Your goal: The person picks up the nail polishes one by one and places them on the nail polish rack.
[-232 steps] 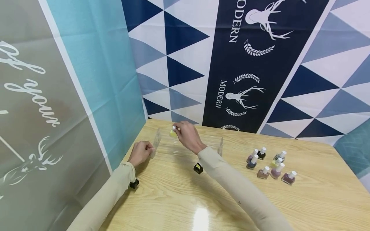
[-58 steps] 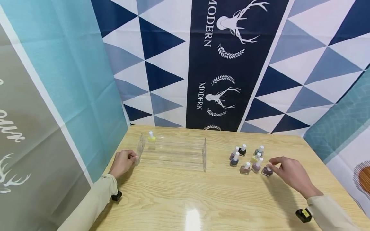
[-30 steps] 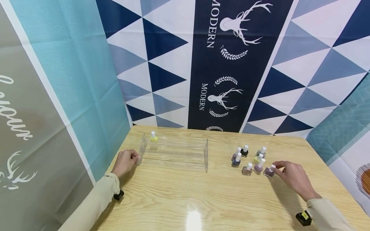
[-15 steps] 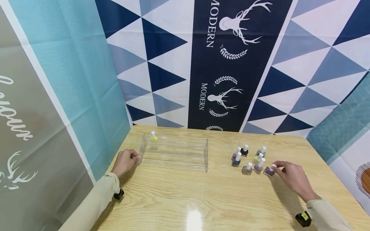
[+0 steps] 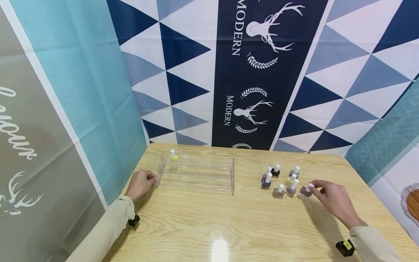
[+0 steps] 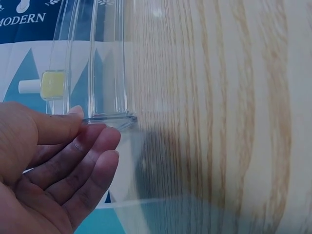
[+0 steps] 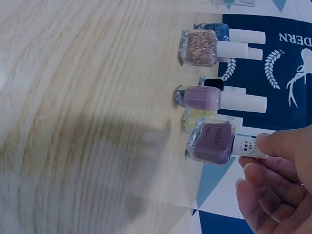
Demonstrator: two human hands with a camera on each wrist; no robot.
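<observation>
A clear stepped rack (image 5: 233,176) stands at the left back of the table. My left hand (image 5: 140,184) pinches the rack's left end panel between thumb and fingers, seen close up in the left wrist view. On the rack's top back tier, at its left end, stands a yellow nail polish bottle (image 5: 174,158) with a white cap. At the right, my right hand (image 5: 334,201) pinches the white cap of a dark mauve nail polish bottle (image 7: 212,142). That bottle tilts slightly; whether its base touches the table I cannot tell.
Several nail polish bottles stand close together left of my right hand: lilac (image 7: 202,98), glittery brown (image 7: 201,48), navy (image 5: 266,184), black (image 5: 275,173) and pale yellow (image 5: 289,181) among them. The wooden table (image 5: 203,225) meets patterned cloth walls at the back and left.
My right hand has left the yellow bottle on the rack, moved right to the group and taken the mauve bottle by its cap. My left hand has stayed at the rack's end.
</observation>
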